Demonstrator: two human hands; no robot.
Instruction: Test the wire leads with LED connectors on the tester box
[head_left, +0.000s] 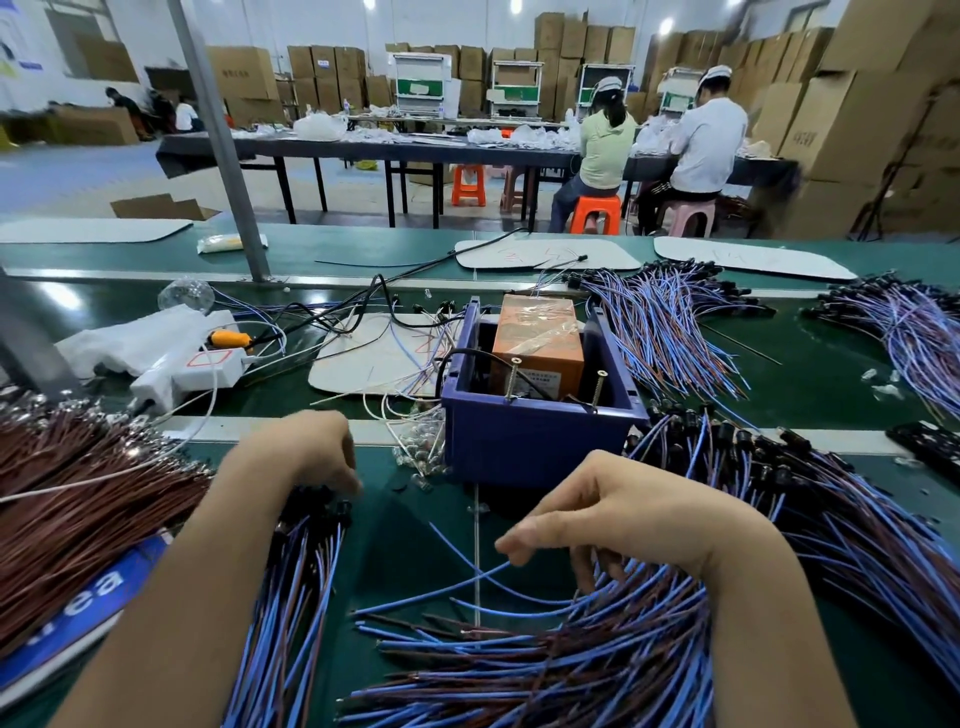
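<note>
Our right hand (597, 519) pinches one blue lead (452, 584) at the edge of the loose wire leads (597, 654) nearest us. Our left hand (311, 452) curls over the black connector ends of another bundle (296, 566); we cannot tell whether it grips any. The tester box (540, 441) stands just beyond, between both hands. Tangled neighbours could drag along with the lead, or its ends could miss the two screws (514, 376).
</note>
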